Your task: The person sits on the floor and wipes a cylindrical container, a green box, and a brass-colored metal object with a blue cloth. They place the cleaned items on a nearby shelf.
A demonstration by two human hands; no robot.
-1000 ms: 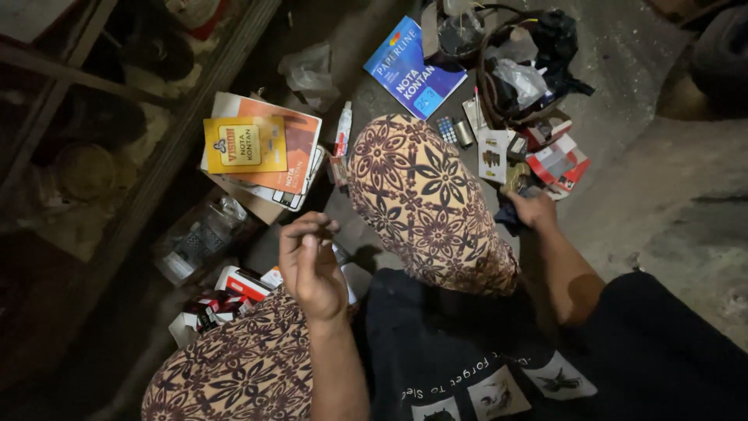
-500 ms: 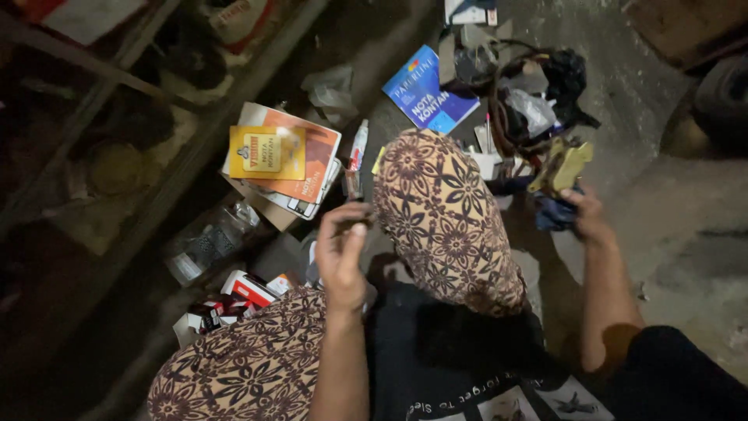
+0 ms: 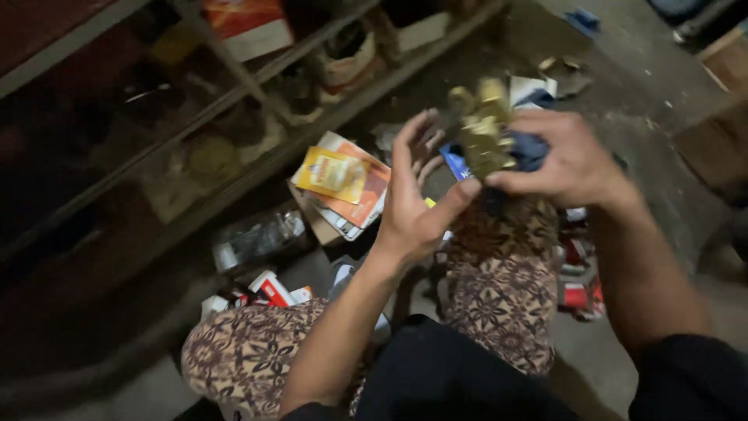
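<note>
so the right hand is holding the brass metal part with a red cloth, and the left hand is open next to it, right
Not quite: the cloth is dark blue, not red, as the head view shows. The right hand does hold the brass metal part with it, and the left hand is open beside it, fingers spread.

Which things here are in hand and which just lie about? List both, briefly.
In hand:
right hand gripping a brass-coloured metal part with a dark blue cloth
left hand, open, thumb by the part

Lying about:
yellow and orange booklets
red and white boxes
clear plastic packet
shelf rack
</note>
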